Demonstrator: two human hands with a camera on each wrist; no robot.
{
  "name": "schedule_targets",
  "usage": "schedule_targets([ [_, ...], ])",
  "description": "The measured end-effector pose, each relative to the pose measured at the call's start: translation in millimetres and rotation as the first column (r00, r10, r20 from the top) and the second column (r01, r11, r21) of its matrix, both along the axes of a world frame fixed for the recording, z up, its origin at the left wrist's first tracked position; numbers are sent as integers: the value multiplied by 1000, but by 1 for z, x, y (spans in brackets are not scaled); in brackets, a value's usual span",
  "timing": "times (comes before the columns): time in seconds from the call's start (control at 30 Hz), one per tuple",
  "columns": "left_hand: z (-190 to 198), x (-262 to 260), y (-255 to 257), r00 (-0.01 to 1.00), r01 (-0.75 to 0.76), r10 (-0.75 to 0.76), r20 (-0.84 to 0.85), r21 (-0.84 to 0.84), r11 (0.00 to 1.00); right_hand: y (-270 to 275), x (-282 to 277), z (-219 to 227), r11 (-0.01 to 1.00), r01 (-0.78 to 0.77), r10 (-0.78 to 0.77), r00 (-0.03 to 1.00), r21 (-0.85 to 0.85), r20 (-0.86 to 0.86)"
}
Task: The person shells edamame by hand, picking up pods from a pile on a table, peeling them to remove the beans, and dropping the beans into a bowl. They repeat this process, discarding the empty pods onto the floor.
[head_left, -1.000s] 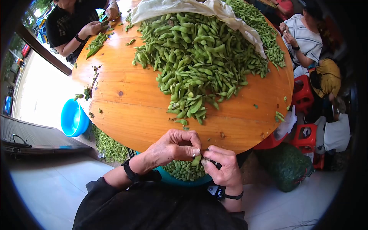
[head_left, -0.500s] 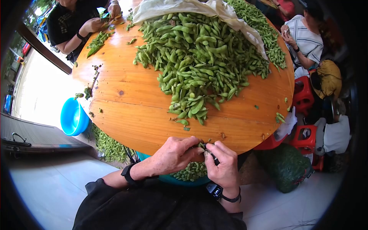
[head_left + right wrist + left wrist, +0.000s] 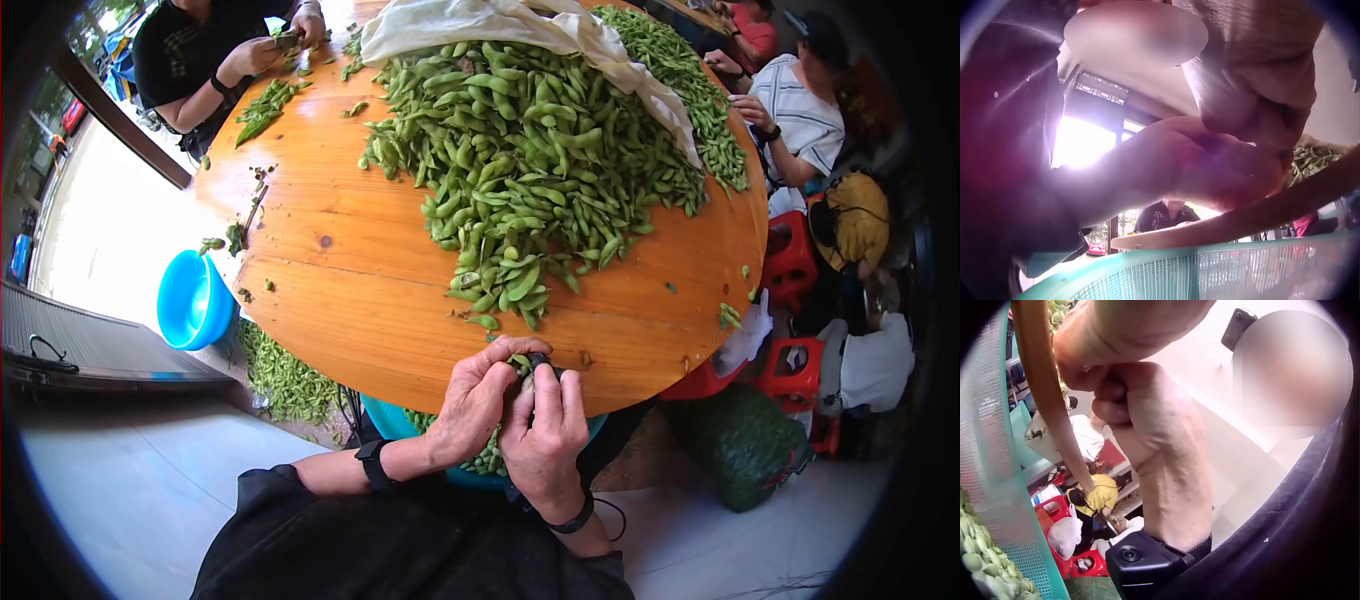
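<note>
Both hands meet just over the table's near edge in the head view. My left hand (image 3: 470, 408) pinches a green soybean pod (image 3: 519, 362) between thumb and fingers. Close against it, my right hand (image 3: 547, 432) curls its fingers around a small black object (image 3: 540, 359), mostly hidden by the fingers. Below them stands a teal mesh basket (image 3: 385, 418) holding green beans (image 3: 985, 553), partly covered by the hands and forearms. In the left wrist view the right hand (image 3: 1113, 403) shows curled fingers. The right wrist view shows the hands over the basket rim (image 3: 1104, 275).
A large heap of soybean pods (image 3: 540, 150) covers the middle of the wooden table (image 3: 350, 300), with a pale cloth (image 3: 480, 25) behind it. A blue basin (image 3: 192, 310) stands left, near pods on the floor. Red stools (image 3: 790, 375) and a dark green sack (image 3: 745, 445) stand right. Other people sit around.
Both hands have turned more upright and drawn closer together. The pod now sits higher, between the fingertips at the table edge. The person at right has lowered a hand to the pods.
</note>
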State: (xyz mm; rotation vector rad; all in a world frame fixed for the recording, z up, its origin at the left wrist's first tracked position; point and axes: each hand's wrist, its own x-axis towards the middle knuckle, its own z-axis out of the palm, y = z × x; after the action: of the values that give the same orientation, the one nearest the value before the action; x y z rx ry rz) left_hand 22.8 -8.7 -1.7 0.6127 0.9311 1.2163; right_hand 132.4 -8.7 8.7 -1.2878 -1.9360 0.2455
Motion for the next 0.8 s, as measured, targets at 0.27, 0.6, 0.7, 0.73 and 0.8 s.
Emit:
schedule_targets([
  [0.27,7,4,5,983,5,30,182,-187,982,4,4,-4,999,-5,4,1000,49,11],
  [0.6,12,-32,-4,811,585,-582,-62,104,804,2,86,19,947,-69,-54,929,-313,-367],
  [0.7,22,-57,0,710,634,-355,-608,333,698,-16,169,41,884,168,-187,982,-435,-1],
  [0.73,23,-58,0,664,483,-65,-745,361,798,-20,192,51,857,211,-130,972,-470,198],
  [0.8,24,-66,13,456,381,196,-868,389,839,-37,227,50,854,317,-157,914,-413,375],
])
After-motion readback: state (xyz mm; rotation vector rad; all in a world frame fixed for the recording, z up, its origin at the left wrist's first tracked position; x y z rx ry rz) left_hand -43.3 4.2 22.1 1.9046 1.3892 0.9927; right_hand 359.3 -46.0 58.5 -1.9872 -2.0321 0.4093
